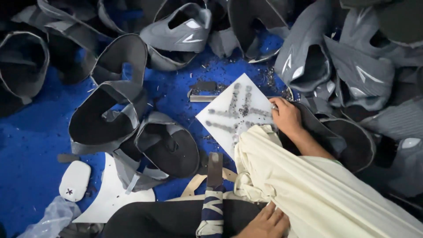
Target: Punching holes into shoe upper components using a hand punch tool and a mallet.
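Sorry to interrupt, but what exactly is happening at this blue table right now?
A person sits among piles of grey shoe uppers on a blue surface. One hand rests at the edge of a white punching board pitted with dark marks, seemingly pinching something small. The other hand lies near their lap, beside a cream cloth.

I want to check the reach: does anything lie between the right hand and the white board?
Nothing visible does. The right hand is already at the right edge of the white board. Only small dark scraps lie on the board.
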